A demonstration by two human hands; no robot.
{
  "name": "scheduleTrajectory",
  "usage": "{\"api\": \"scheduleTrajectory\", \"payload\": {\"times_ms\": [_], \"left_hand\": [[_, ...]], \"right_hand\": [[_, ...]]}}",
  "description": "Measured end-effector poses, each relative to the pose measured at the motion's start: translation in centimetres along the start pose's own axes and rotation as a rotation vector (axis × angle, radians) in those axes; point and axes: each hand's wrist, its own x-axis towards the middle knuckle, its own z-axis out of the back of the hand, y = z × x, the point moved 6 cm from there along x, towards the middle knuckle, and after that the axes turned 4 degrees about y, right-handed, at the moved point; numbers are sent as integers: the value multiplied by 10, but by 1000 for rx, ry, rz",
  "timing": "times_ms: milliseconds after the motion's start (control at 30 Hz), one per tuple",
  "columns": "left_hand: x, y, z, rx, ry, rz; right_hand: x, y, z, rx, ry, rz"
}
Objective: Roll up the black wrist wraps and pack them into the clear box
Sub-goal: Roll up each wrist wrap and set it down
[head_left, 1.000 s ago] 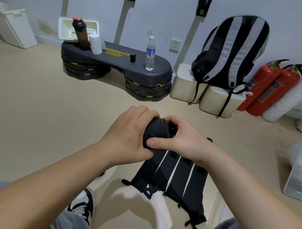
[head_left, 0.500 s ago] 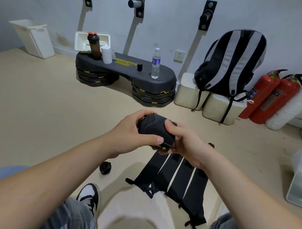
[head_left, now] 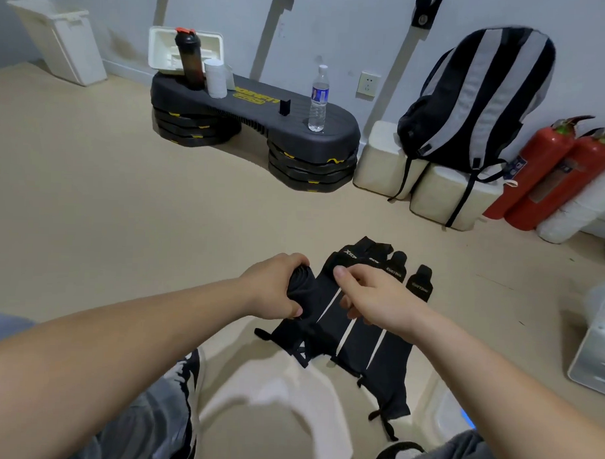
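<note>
Left hand (head_left: 275, 290) clamps rolled wrap (head_left: 301, 284) so it can't unwind; right hand (head_left: 377, 293) curls onto flat wraps (head_left: 358, 348) on floor (head_left: 123, 223), grip unclear.

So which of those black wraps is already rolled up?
The rolled wrap gripped in the left hand, a tight bundle. The flat wraps lie stretched out side by side on the floor, under the right hand.

view: a single wide-angle head-worn camera was used | facing: aimed forward and down across the floor (head_left: 106, 205) to the far wall (head_left: 352, 32) | range: left hand (head_left: 275, 286), right hand (head_left: 370, 297) and wrist wraps (head_left: 358, 348) were framed close, from above, centre-low
</note>
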Motion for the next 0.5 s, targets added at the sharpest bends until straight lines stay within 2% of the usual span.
{"api": "scheduleTrajectory", "payload": {"times_ms": [300, 500], "left_hand": [[69, 102, -56, 156, 126, 184], [118, 177, -79, 261, 157, 299]], "right_hand": [[118, -17, -63, -320, 245, -72], [204, -61, -128, -234, 351, -190]]}}
